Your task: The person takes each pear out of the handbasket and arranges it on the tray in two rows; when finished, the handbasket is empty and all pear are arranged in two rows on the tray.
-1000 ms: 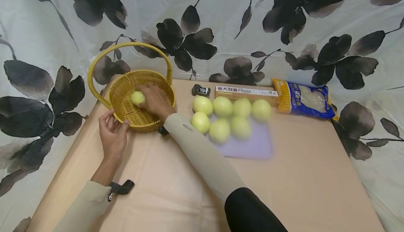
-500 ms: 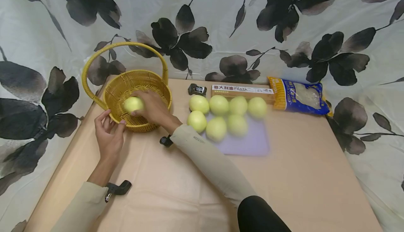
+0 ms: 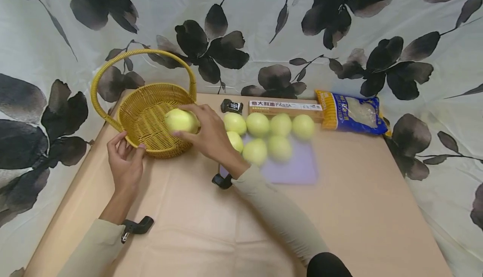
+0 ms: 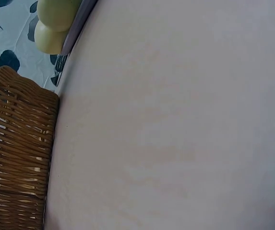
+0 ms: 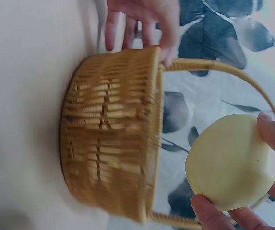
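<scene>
My right hand (image 3: 214, 136) holds a round, pale yellow-green fruit (image 3: 180, 120) between thumb and fingers, at the right side of the yellow woven basket (image 3: 137, 115). In the right wrist view the fruit (image 5: 231, 165) shows above the level of the basket rim, in front of its arched handle (image 5: 214, 66). My left hand (image 3: 126, 159) pinches the basket's near left rim, thumb outside. No fruit shows inside the basket. Several similar fruits (image 3: 258, 125) stand in two rows on a purple board (image 3: 290, 175) to the right.
Behind the fruits lie a small black packet (image 3: 232, 106) and a pasta box (image 3: 285, 108). A blue and yellow pasta bag (image 3: 352, 113) lies right of the box. Floral cloth (image 3: 264, 29) hangs behind the beige table (image 3: 196, 226).
My right hand has lifted the fruit from inside the basket and carried it right and toward me, over the rim. The left hand stays on the basket. The view has shifted slightly right.
</scene>
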Available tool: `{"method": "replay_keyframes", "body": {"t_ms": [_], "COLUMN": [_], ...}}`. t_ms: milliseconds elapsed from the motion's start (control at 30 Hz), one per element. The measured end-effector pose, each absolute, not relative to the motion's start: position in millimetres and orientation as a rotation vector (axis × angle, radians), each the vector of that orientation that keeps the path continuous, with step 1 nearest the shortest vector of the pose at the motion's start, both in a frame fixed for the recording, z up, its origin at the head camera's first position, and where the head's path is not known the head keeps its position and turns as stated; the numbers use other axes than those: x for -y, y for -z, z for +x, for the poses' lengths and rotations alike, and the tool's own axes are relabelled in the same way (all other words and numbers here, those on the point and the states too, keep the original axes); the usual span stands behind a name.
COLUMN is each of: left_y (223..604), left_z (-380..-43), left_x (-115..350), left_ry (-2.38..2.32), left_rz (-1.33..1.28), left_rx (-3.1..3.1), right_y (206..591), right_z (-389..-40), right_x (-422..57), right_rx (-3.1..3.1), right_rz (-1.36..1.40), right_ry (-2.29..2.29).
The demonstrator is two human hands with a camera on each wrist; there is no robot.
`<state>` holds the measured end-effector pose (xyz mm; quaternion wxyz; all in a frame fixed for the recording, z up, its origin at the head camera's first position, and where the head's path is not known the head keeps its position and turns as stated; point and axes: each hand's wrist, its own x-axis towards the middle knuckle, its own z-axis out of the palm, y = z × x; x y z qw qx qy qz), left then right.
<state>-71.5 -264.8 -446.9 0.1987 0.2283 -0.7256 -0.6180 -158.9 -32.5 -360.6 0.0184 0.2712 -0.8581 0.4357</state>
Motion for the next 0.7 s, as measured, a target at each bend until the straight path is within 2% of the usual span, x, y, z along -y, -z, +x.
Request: {"method": "replay_keyframes", "body": {"t_ms": [300, 500, 700], "left_y": [448.1, 446.8, 446.6], "left_z": [-71.6, -70.6, -71.3], "left_x": [268.0, 268.1, 266.9], "left_ry": [1.732, 1.742, 1.740], "left_rz": [0.633, 0.642, 0.644], "left_rx": [2.027, 2.034, 2.034], "right_y": [357.8, 363.8, 370.9], "right_z": [-148.5, -141.5, -131.4], "right_x": [-29.0, -73.6, -123.4], "right_rx": [2.555, 2.570, 2.651], "right_rz": [0.735, 0.613, 0.376], "right_ry": [-1.518, -1.437, -1.430]}}
